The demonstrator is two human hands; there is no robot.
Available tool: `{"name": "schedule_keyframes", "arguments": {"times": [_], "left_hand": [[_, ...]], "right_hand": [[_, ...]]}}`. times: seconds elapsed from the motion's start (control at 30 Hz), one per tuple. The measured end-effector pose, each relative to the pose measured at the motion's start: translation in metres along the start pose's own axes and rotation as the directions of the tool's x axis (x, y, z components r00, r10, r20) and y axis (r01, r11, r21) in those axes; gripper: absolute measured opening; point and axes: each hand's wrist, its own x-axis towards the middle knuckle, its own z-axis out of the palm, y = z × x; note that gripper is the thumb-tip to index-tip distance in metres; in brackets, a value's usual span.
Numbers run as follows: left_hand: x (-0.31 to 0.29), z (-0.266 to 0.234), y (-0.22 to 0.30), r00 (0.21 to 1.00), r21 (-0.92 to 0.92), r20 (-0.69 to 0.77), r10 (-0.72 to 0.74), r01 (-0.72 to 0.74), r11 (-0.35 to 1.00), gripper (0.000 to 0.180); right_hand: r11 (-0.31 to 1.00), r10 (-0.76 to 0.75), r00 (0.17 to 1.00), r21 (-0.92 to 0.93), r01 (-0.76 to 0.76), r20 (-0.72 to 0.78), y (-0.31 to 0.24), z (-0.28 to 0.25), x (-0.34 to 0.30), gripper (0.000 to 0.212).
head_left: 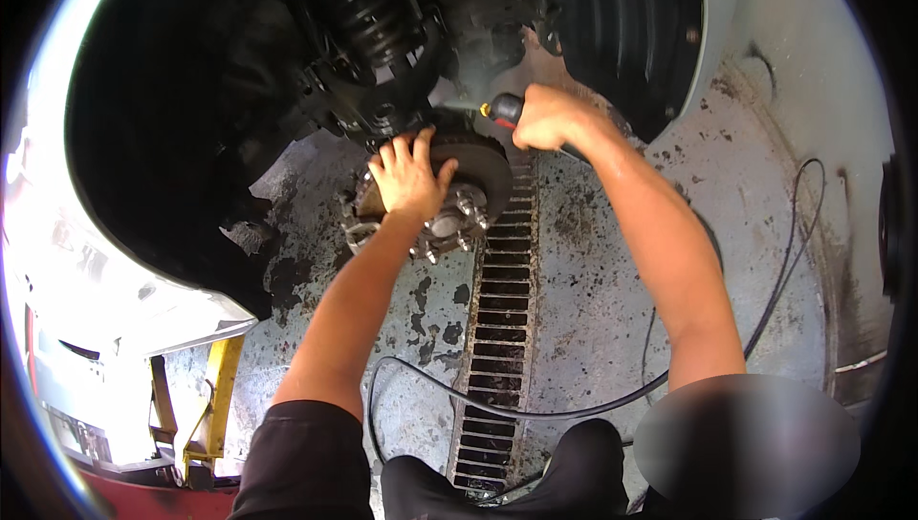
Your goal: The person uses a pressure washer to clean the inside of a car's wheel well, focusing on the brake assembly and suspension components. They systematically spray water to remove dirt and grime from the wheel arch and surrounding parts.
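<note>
My left hand [411, 176] lies with spread fingers on the face of a brake disc [490, 176], its fingertips near the disc's upper edge. Below the palm, wheel studs stick out of the hub [447, 225]. In my right hand [557, 119] is a black and red spray gun [506, 111] with a brass-coloured nozzle, aimed left. A pale mist streams from the nozzle toward the dark suspension parts [382, 114] behind the disc. What the mist strikes is partly blurred.
A coil spring [359, 13] rises above the hub inside the wheel arch, with a black liner [626, 32] at right. A white body panel [124, 271] curves at left above a yellow stand [225, 391]. A black hose [574, 415] crosses the floor grate [504, 310].
</note>
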Motion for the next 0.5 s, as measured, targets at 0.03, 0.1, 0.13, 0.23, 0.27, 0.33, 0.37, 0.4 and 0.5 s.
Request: {"name": "schedule_keyframes", "arguments": {"times": [0.03,0.1,0.13,0.23,0.27,0.33,0.37,0.4,0.5], "left_hand": [[0.003,-0.009,0.005,0.995,-0.017,0.091,-0.038,0.040,0.999,0.077],[0.013,-0.027,0.011,0.962,0.004,0.255,-0.094,0.096,0.995,0.079],[0.024,-0.041,0.011,0.940,-0.017,0.332,-0.075,0.086,0.996,0.081],[0.048,-0.049,-0.024,0.860,-0.188,0.510,-0.015,0.129,0.974,0.082],[0.046,-0.043,-0.037,0.864,-0.230,0.504,-0.005,0.140,0.963,0.082],[0.043,-0.041,-0.032,0.851,-0.163,0.525,-0.009,0.111,0.980,0.080],[0.043,-0.040,-0.031,0.844,-0.128,0.535,-0.014,0.098,0.987,0.080],[0.040,-0.040,-0.030,0.860,-0.128,0.510,-0.005,0.081,0.988,0.079],[0.042,-0.041,-0.033,0.858,-0.146,0.514,0.018,0.067,0.987,0.077]], "right_hand": [[1.000,0.009,0.998,-0.004,-0.009,-0.061,-0.007,-0.004,-0.007,0.035],[0.998,0.067,0.998,-0.014,-0.067,0.005,-0.022,-0.017,-0.020,0.039],[0.997,0.072,0.995,-0.019,-0.071,0.062,-0.024,-0.023,-0.023,0.040],[0.998,0.055,0.991,0.014,-0.057,0.122,-0.032,-0.047,-0.035,0.042],[0.998,0.053,0.991,0.032,-0.057,0.126,-0.030,-0.054,-0.038,0.044],[0.984,0.042,0.990,0.164,-0.064,0.138,-0.019,-0.073,-0.043,0.038],[0.971,0.034,0.989,0.228,-0.066,0.143,-0.014,-0.082,-0.044,0.038],[0.960,0.057,0.978,0.259,-0.109,0.200,-0.011,-0.091,-0.044,0.039],[0.941,0.122,0.943,0.266,-0.209,0.310,-0.006,-0.123,-0.041,0.043]]}}
